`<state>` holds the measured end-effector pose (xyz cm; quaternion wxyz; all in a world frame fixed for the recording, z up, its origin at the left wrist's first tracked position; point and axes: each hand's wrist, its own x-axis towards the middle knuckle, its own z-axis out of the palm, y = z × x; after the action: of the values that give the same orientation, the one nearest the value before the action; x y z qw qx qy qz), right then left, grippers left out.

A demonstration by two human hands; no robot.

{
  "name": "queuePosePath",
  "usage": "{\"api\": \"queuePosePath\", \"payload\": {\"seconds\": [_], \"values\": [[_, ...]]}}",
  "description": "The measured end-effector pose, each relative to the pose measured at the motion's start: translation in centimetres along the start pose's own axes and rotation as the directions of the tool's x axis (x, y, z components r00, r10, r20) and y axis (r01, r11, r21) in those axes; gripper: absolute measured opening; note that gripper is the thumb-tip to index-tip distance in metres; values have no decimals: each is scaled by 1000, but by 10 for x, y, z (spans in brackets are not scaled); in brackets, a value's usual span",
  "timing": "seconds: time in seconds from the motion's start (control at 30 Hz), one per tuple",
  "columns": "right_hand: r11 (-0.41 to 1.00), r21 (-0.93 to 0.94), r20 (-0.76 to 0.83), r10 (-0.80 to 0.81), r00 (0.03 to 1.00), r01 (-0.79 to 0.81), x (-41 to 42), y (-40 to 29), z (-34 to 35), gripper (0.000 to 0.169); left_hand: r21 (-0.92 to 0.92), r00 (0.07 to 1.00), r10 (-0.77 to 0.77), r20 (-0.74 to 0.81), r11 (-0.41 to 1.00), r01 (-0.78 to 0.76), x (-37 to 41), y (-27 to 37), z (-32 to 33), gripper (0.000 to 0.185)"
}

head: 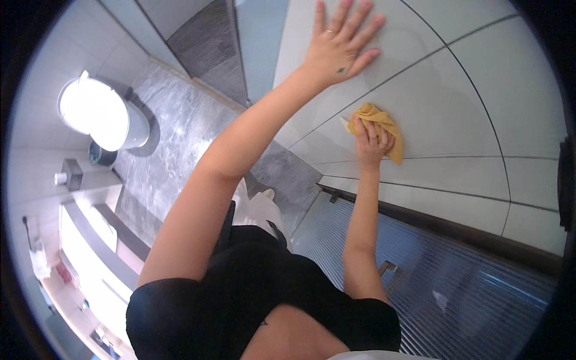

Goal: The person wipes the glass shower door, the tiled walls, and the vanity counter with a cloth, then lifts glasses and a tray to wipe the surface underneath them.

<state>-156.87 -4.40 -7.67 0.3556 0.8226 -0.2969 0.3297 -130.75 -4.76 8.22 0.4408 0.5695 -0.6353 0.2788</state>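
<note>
My right hand presses a bunched yellow cloth against the white tiled wall, just below a diagonal grout line. The fingers curl over the cloth and one corner hangs loose to the right of the hand. A small white piece shows at the cloth's left edge. Higher up, my left hand is spread on the same wall, palm toward the tiles, with a ring on one finger. It holds nothing. Dark grout lines cross the wall around both hands.
Below the wall on the right is a ribbed glass door with a dark frame and a handle. A white toilet and a small bin stand at the left on the grey marbled floor. A doorway opens at the top.
</note>
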Motion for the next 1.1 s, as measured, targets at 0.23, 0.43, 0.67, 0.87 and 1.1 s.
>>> {"api": "queuePosePath", "payload": {"seconds": [0.23, 0.43, 0.67, 0.87, 1.1], "values": [[782, 541, 79, 320, 944, -310, 42, -31, -32, 49, 85, 998, -52, 24, 995, 49, 4, 23, -24, 69], [299, 796, 248, 631, 735, -526, 84, -71, -53, 40, -170, 983, 28, 183, 985, 3, -30, 6, -75, 70], [-646, 617, 781, 438, 445, -449, 134, -189, -90, 43, -359, 829, -367, 423, 772, 525, -132, -52, -190, 38], [-716, 462, 792, 68, 607, -523, 172, -337, -132, 44, -346, 841, -504, 197, 767, 541, -198, -89, -300, 41], [-725, 303, 772, -193, 605, -619, 216, -483, -203, 45, -263, 759, -651, 27, 728, 634, -266, -147, -440, 40]]}}
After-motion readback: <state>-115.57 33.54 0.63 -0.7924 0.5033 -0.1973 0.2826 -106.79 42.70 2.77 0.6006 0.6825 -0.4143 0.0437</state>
